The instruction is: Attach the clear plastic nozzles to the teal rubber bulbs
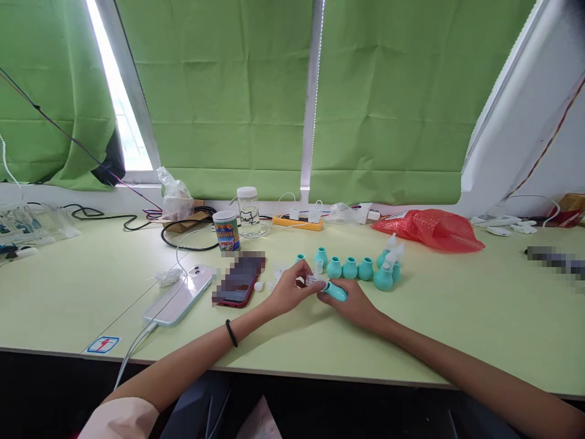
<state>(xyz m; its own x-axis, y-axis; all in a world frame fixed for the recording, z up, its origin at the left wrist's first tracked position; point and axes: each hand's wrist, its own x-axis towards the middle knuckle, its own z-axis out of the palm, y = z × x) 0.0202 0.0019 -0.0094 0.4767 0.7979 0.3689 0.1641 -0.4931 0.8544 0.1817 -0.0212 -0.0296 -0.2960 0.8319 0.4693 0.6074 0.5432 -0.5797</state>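
I see left hand (291,288) pinched on the clear fitting (313,280), right hand (354,303) wrapped round a teal bulb (337,292), presumably for alignment. Other bulbs (350,269) stand close, likely for reach.

Sticker (103,345) on table (457,317) near front edge: red arrow (105,345) in blue outline. Printed canister (226,235): lettering illegible.
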